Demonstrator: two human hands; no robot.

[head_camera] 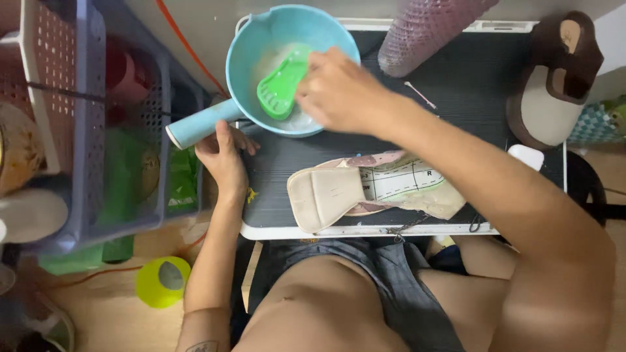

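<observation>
Leftmost, beyond the table's left edge, a grey plastic crate with mixed goods was seen, and below it on the floor a yellow-green cup. At the table's far-left corner a light-blue basin with a long handle was stood, its handle reaching out past the left edge, and cloudy, soapy-looking water was held in it. The left hand was laid near the left edge just below that handle, fingers loosely curled and nothing gripped; whether the handle was touched could not be told. Inside the basin a green scrubbing brush was dipped, and it was gripped at its right end by the right hand, fingers closed around it. Toward the near edge, at the middle of the table, a beige sandal was laid on its side with its sole turned up; it looked dry and grubby, so the scrubbing was judged not yet begun, only the wetting of the brush being in hand. Farther right, a purple mesh roll was stood at the far edge, and a brown-and-cream sandal was rested at the far-right corner, seemingly waiting as well.
</observation>
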